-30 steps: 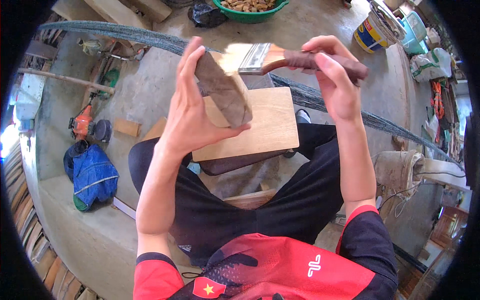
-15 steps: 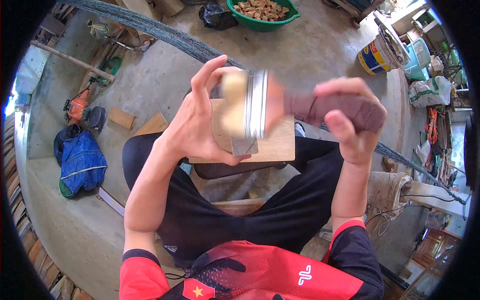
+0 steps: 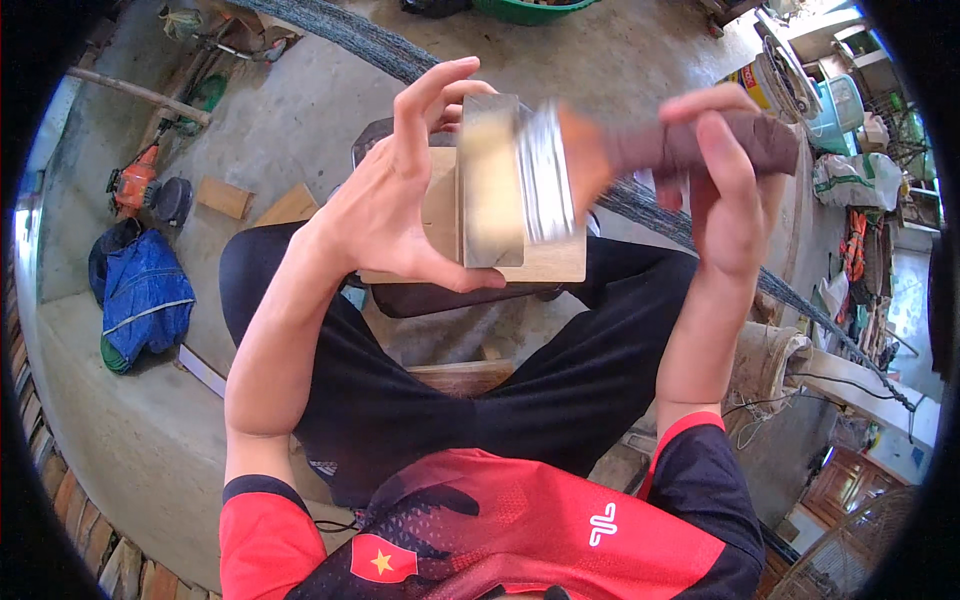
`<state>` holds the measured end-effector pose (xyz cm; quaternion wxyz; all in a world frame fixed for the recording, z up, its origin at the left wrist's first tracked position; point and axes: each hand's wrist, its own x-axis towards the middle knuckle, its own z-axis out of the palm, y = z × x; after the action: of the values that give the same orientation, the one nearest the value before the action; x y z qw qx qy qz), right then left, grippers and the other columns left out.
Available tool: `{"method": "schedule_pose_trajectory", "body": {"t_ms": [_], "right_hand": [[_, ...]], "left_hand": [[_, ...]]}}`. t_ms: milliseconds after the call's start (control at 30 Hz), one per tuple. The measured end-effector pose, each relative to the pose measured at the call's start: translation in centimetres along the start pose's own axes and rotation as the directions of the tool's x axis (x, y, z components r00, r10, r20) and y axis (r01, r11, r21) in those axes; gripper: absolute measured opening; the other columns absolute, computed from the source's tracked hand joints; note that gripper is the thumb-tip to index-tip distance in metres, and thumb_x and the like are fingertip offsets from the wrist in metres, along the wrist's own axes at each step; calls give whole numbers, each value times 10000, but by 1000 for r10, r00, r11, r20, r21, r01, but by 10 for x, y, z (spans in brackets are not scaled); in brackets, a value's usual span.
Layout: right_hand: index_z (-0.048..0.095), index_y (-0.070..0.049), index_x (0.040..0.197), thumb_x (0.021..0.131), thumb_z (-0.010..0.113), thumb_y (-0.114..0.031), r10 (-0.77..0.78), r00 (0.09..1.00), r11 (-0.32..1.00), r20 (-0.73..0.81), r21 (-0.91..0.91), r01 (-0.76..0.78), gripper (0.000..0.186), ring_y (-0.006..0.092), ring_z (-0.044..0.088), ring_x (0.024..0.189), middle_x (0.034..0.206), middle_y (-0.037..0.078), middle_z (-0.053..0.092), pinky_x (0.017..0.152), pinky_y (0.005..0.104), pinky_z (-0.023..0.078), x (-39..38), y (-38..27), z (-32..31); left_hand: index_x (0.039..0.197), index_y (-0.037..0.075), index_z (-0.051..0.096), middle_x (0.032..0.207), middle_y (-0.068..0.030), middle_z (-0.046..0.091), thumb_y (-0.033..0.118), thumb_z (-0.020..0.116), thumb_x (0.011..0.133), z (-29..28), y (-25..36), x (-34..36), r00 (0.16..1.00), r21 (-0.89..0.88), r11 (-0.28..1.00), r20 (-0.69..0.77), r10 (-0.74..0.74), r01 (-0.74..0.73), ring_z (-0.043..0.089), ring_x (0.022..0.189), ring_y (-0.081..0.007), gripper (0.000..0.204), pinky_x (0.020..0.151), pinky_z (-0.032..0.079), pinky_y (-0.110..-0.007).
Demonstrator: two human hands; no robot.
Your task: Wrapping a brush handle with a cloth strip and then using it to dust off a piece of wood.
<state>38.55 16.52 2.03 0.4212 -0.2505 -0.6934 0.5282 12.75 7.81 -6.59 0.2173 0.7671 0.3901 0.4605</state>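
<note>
So the left hand (image 3: 400,215) has a small flat block (image 3: 492,185) pinched by its edges: thumb hooked under the bottom edge, the other fingers curled over the top and the far side, palm sitting just behind it. The wide face is turned up toward the camera and left bare, which is the whole point since the brush is working on it. The block sits between the thumb tip and the fingertips, held up in the air above the lap, not resting on anything.

The right hand (image 3: 725,185) is wrapped tight around the dark reddish handle of a flat paintbrush (image 3: 610,155), fingers closed all the way round it. The metal band and bristles are just off the left fingertips, touching or nearly touching the block's face. It's blurred, so I can't tell if the bristles are actually pressed down.

My guess is the block is stiff and light, wood or something like it, easy enough to hold with one hand. If the face is wet with finish it'll be slick, so gripping the edges only makes sense. The brush is light too, and the bristles are the only soft part.

Behind the left fingers there's a wooden board (image 3: 555,262) lying across the knees. Off to the left on the concrete floor (image 3: 300,110) is a blue bag (image 3: 145,295).
</note>
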Motion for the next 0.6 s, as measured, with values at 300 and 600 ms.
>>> {"method": "schedule_pose_trajectory", "body": {"t_ms": [300, 600], "right_hand": [[711, 27, 953, 931, 727, -206, 69, 991, 997, -118, -12, -71, 235, 70, 569, 535, 745, 29, 679, 474, 204, 405, -6, -8, 6], [721, 17, 981, 921, 716, -258, 37, 994, 997, -101, -70, -44, 282, 70, 590, 561, 767, 39, 695, 514, 202, 435, -7, -5, 2]], "left_hand": [[1576, 51, 44, 1570, -220, 292, 449, 987, 524, -6, -3, -6, 997, 36, 999, 74, -20, 18, 473, 1364, -407, 1468, 1156, 405, -498], [1581, 61, 58, 1515, -240, 364, 450, 992, 514, -2, -2, -4, 1000, -5, 1000, 20, -17, 17, 493, 1341, -384, 1470, 1152, 407, -479]]}}
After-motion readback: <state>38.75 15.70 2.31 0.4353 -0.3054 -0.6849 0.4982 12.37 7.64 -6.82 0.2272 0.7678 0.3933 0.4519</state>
